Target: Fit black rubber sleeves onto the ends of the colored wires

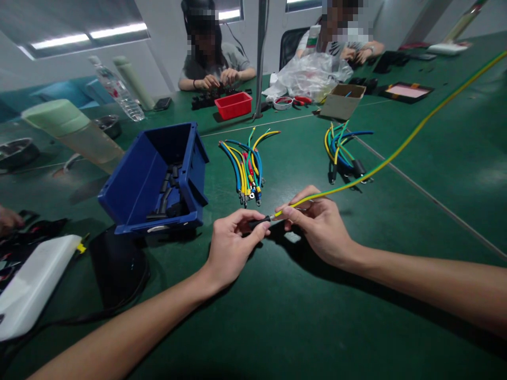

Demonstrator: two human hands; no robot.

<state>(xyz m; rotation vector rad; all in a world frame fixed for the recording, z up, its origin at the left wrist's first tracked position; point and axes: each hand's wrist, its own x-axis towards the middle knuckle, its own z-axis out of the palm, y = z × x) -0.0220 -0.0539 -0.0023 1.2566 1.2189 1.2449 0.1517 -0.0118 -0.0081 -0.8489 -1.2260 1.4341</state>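
Head view: I have the left hand pinching a black sleeve, the right hand a yellow-green wire, ends meeting above the surface. Likely fitting them together; next calls for steady alignment.

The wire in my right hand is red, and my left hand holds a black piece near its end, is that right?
Not quite: the wire in your right hand is yellow and green, as the head view shows. Your left hand does hold a black piece.
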